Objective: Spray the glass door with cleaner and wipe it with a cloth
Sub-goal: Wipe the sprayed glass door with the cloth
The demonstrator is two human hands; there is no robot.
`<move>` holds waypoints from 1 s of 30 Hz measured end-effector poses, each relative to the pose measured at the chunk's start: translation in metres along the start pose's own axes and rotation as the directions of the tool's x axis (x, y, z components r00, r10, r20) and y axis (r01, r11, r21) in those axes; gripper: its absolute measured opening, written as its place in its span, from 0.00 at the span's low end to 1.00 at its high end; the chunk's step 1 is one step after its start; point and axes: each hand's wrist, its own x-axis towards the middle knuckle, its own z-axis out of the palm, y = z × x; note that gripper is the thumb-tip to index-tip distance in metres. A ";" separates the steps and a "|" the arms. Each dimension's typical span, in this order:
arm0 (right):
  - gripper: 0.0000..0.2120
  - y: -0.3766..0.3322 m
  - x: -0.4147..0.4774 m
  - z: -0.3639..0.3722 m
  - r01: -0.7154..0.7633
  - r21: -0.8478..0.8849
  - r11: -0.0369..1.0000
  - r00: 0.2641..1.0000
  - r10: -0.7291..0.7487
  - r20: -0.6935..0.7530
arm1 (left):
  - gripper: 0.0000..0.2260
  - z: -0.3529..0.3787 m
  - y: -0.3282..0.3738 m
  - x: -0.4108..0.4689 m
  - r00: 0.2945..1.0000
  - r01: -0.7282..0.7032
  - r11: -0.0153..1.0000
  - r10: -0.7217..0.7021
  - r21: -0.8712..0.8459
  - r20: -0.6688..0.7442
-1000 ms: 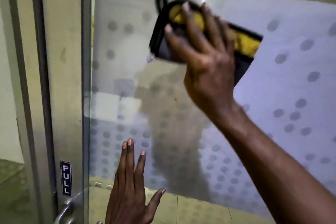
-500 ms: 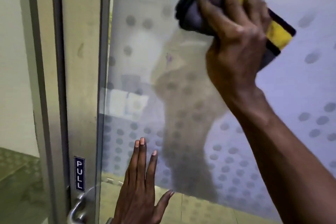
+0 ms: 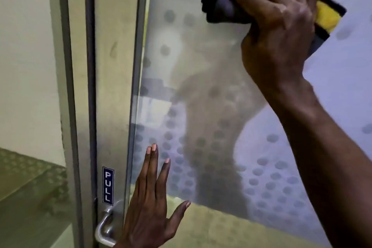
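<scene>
Left hand lay flat on the glass door near its lower frame-side edge, fingers spread, holding nothing; door handle and PULL label just beside it. Wide dotted pane stood open between the hands. Right hand, fingers splayed, pressed the yellow-and-black cloth against the glass at top right.

Glass door: frosted pane with grey dot pattern, metal frame at its left edge, dim reflection of an arm. Cloth: yellow with black edging, grey face, folded, pressed flat on the glass near the top.
</scene>
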 end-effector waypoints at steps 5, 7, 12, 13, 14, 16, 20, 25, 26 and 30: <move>0.26 -0.061 -0.002 0.028 0.196 0.091 0.976 0.976 -0.204 0.081 | 0.50 -0.002 -0.008 -0.001 1.000 -0.027 0.999 0.027 -0.022 0.012; 0.27 -0.085 -0.047 0.032 0.333 0.171 0.927 0.918 -0.360 0.167 | 0.51 -0.004 -0.013 -0.003 1.000 -0.014 1.000 0.015 -0.028 0.011; 0.30 -0.086 -0.114 0.014 0.379 0.207 0.902 0.852 -0.427 0.302 | 0.51 -0.017 -0.034 -0.005 0.999 0.044 0.999 -0.044 -0.025 0.011; 0.30 -0.082 -0.107 0.014 0.347 0.171 0.922 0.883 -0.383 0.270 | 0.51 -0.019 -0.039 -0.005 0.999 0.033 0.999 -0.033 -0.021 0.029; 0.29 -0.077 -0.095 0.015 0.298 0.124 0.947 0.922 -0.319 0.220 | 0.51 -0.020 -0.043 -0.005 0.999 0.025 0.999 -0.024 -0.020 0.046; 0.29 -0.070 -0.060 0.020 0.152 0.050 0.987 0.982 -0.156 0.108 | 0.52 -0.020 -0.046 -0.006 0.997 0.025 0.999 -0.023 -0.025 0.067; 0.29 -0.083 -0.015 0.033 0.044 0.061 0.997 0.998 -0.047 0.046 | 0.52 -0.019 -0.049 -0.007 0.997 0.018 0.999 -0.014 -0.042 0.075; 0.28 -0.123 -0.097 0.031 0.304 0.238 0.922 0.887 -0.365 0.281 | 0.54 -0.020 -0.053 -0.010 0.996 0.022 0.998 -0.016 -0.064 0.083; 0.28 -0.125 -0.119 0.027 0.323 0.258 0.911 0.861 -0.396 0.320 | 0.53 -0.020 -0.053 -0.013 0.998 0.025 0.997 -0.019 -0.078 0.067; 0.25 -0.109 -0.175 0.004 0.324 0.219 0.920 0.837 -0.387 0.386 | 0.50 -0.026 -0.054 -0.019 0.998 0.042 0.995 -0.038 -0.095 0.044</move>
